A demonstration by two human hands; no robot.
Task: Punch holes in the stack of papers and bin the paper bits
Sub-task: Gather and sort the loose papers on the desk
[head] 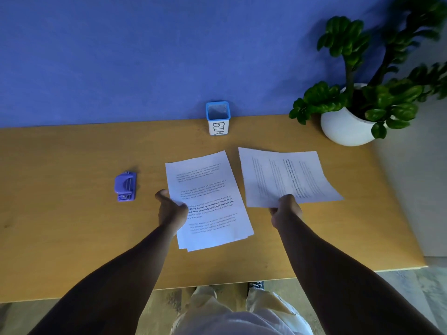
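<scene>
The stack of papers (212,201) lies on the desk (72,226) under the left hand (172,209), whose fingers curl round its left edge; the right hand (285,210), arm outstretched, pinches a separate sheaf of sheets (285,176) by its near edge, lifted; the purple hole punch (125,186) sits well left; the bin (217,118) stands behind the papers.
</scene>
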